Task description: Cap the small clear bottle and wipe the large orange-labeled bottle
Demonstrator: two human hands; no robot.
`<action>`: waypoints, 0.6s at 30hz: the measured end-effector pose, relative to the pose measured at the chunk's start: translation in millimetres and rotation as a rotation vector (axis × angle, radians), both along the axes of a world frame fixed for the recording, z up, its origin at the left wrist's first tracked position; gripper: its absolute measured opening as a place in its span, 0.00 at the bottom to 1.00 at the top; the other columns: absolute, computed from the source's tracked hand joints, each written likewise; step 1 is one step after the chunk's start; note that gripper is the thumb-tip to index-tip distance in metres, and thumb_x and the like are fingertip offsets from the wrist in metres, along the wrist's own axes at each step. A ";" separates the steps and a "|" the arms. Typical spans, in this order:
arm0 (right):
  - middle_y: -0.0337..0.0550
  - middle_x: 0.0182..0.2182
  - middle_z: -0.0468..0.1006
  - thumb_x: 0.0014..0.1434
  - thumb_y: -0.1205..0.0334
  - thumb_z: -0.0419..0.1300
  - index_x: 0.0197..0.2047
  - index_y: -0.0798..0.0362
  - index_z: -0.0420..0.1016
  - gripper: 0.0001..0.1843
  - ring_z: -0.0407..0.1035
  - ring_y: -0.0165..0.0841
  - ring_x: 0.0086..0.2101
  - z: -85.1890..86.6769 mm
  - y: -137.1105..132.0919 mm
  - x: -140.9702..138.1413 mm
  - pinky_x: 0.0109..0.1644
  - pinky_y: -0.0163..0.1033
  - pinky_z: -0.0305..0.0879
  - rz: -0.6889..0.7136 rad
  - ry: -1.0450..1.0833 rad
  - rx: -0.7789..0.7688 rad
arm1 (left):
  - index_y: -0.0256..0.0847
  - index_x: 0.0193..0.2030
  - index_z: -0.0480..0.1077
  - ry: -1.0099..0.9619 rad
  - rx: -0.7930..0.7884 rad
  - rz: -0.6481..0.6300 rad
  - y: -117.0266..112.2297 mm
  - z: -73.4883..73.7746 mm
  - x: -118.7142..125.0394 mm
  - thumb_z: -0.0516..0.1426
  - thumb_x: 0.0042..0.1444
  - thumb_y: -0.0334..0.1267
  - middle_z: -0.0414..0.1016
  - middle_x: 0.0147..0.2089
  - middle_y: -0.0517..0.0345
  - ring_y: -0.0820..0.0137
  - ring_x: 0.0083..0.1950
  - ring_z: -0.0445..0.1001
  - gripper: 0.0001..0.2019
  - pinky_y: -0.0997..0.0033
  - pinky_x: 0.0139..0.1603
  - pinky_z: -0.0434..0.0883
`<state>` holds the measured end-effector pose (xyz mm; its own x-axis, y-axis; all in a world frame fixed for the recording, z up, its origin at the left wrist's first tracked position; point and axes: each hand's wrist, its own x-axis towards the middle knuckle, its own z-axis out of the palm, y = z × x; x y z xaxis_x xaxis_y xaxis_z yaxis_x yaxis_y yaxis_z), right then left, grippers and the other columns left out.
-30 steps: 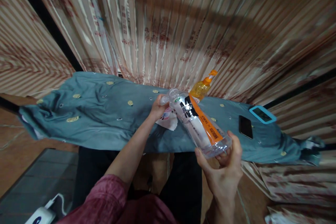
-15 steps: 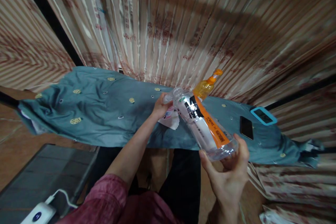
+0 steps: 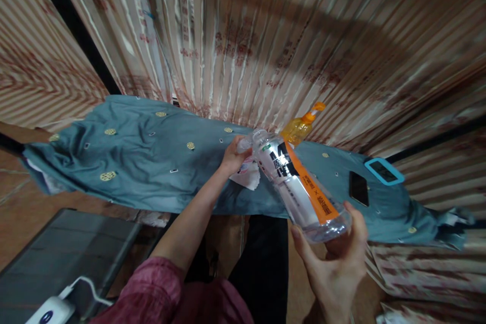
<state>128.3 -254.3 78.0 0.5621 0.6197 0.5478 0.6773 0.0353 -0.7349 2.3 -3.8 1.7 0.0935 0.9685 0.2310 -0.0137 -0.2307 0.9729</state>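
A clear plastic bottle (image 3: 294,185) with a black, white and orange label lies tilted in the air above a table draped in a blue-grey cloth (image 3: 132,162). My right hand (image 3: 334,258) cups its base from below, fingers wrapped around it. My left hand (image 3: 233,154) is closed around the bottle's cap end. Under the left hand lies a crumpled white wrapper (image 3: 246,177) with red print. An orange pump bottle (image 3: 299,126) stands on the cloth just behind the clear bottle.
A black phone (image 3: 359,188) and a device in a light-blue case (image 3: 383,171) lie on the cloth at the right. Striped curtains hang behind the table. A white charger with a cable (image 3: 51,309) sits on a dark surface at the lower left.
The bottle and both hands have shifted slightly right and down in view; the grip on both ends is unchanged. The view has drifted a little.
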 end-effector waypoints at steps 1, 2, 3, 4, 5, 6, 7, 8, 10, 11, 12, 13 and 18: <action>0.57 0.51 0.75 0.42 0.50 0.75 0.68 0.53 0.60 0.53 0.77 0.39 0.38 0.0 -0.4 -0.1 0.39 0.43 0.77 -0.002 -0.008 0.000 | 0.40 0.41 0.70 0.001 0.002 -0.002 -0.2 -0.1 -0.3 0.65 0.46 0.44 0.75 0.35 0.59 0.66 0.37 0.73 0.17 0.67 0.42 0.70; 0.57 0.51 0.75 0.42 0.50 0.75 0.68 0.52 0.60 0.53 0.76 0.38 0.38 0.0 -0.9 -0.1 0.39 0.42 0.77 -0.003 -0.011 -0.004 | 0.40 0.41 0.70 0.002 0.002 -0.004 -0.2 -0.6 -0.4 0.65 0.46 0.43 0.75 0.35 0.59 0.66 0.37 0.73 0.16 0.68 0.42 0.69; 0.57 0.52 0.75 0.43 0.51 0.75 0.69 0.52 0.60 0.53 0.76 0.38 0.38 -0.1 -1.2 0.0 0.38 0.42 0.77 -0.005 -0.013 -0.006 | 0.40 0.40 0.70 0.002 0.000 -0.005 -0.2 -1.3 -0.4 0.65 0.46 0.43 0.75 0.34 0.59 0.66 0.37 0.73 0.16 0.68 0.41 0.69; 0.57 0.52 0.74 0.43 0.51 0.75 0.69 0.52 0.60 0.53 0.76 0.38 0.38 -0.1 -1.5 0.5 0.38 0.41 0.77 -0.010 -0.015 -0.011 | 0.40 0.40 0.70 0.001 -0.001 -0.003 -0.1 -2.3 -0.2 0.65 0.46 0.43 0.75 0.34 0.60 0.67 0.36 0.73 0.16 0.68 0.41 0.69; 0.57 0.53 0.74 0.43 0.51 0.75 0.69 0.53 0.60 0.53 0.76 0.37 0.37 0.0 -1.7 1.1 0.37 0.41 0.77 -0.014 -0.023 -0.010 | 0.41 0.40 0.70 -0.003 -0.001 0.001 0.0 -3.4 0.2 0.65 0.46 0.43 0.76 0.35 0.60 0.67 0.36 0.73 0.16 0.69 0.40 0.69; 0.58 0.54 0.74 0.43 0.51 0.75 0.69 0.53 0.60 0.53 0.76 0.37 0.37 0.2 -1.8 1.9 0.37 0.40 0.76 -0.018 -0.035 -0.006 | 0.41 0.40 0.71 -0.009 0.000 0.006 0.1 -4.5 0.8 0.65 0.46 0.43 0.76 0.35 0.60 0.67 0.37 0.73 0.16 0.69 0.40 0.69; 0.59 0.54 0.73 0.43 0.51 0.74 0.69 0.53 0.60 0.53 0.76 0.37 0.37 0.6 -1.8 2.6 0.36 0.40 0.76 -0.020 -0.046 -0.002 | 0.41 0.41 0.71 -0.017 0.002 0.010 0.0 -5.5 1.4 0.65 0.46 0.43 0.76 0.35 0.60 0.67 0.37 0.74 0.16 0.69 0.40 0.70; 0.59 0.55 0.73 0.44 0.51 0.74 0.68 0.53 0.60 0.52 0.76 0.37 0.38 1.1 -1.6 3.3 0.37 0.40 0.76 -0.021 -0.057 0.001 | 0.41 0.41 0.71 -0.028 0.001 0.013 -0.2 -6.3 2.0 0.66 0.46 0.44 0.76 0.35 0.60 0.67 0.37 0.74 0.17 0.69 0.41 0.70; 0.59 0.57 0.71 0.44 0.50 0.74 0.68 0.53 0.60 0.52 0.76 0.38 0.40 2.7 -1.0 4.2 0.38 0.40 0.76 -0.015 -0.075 0.003 | 0.40 0.41 0.71 -0.053 -0.007 0.009 -1.2 -6.8 2.8 0.66 0.46 0.44 0.77 0.36 0.59 0.66 0.38 0.75 0.18 0.69 0.41 0.71; 0.58 0.57 0.71 0.44 0.50 0.74 0.69 0.53 0.60 0.52 0.75 0.38 0.41 3.6 -0.8 4.4 0.38 0.40 0.76 -0.011 -0.079 0.005 | 0.40 0.42 0.71 -0.059 -0.014 0.004 -1.9 -6.5 3.0 0.66 0.46 0.45 0.77 0.36 0.58 0.66 0.38 0.75 0.18 0.69 0.41 0.71; 0.58 0.58 0.70 0.44 0.49 0.74 0.69 0.52 0.60 0.51 0.75 0.39 0.42 4.5 -0.5 4.6 0.38 0.40 0.76 -0.010 -0.081 0.007 | 0.40 0.43 0.71 -0.058 -0.020 0.000 -2.8 -5.9 3.0 0.66 0.46 0.45 0.78 0.37 0.58 0.66 0.38 0.75 0.19 0.68 0.42 0.72; 0.58 0.58 0.70 0.44 0.49 0.74 0.69 0.52 0.60 0.52 0.75 0.39 0.43 5.1 -0.4 4.9 0.37 0.39 0.75 -0.010 -0.086 0.012 | 0.40 0.43 0.71 -0.048 -0.025 -0.001 -3.7 -5.1 3.0 0.66 0.46 0.45 0.78 0.37 0.57 0.66 0.39 0.76 0.19 0.68 0.42 0.72; 0.59 0.58 0.71 0.43 0.49 0.74 0.69 0.54 0.61 0.53 0.75 0.44 0.46 2.5 -2.3 13.2 0.34 0.39 0.75 -0.031 -0.118 0.010 | 0.41 0.43 0.71 -0.004 -0.041 0.030 -7.8 -1.0 2.8 0.66 0.47 0.44 0.79 0.39 0.56 0.66 0.39 0.76 0.18 0.68 0.41 0.72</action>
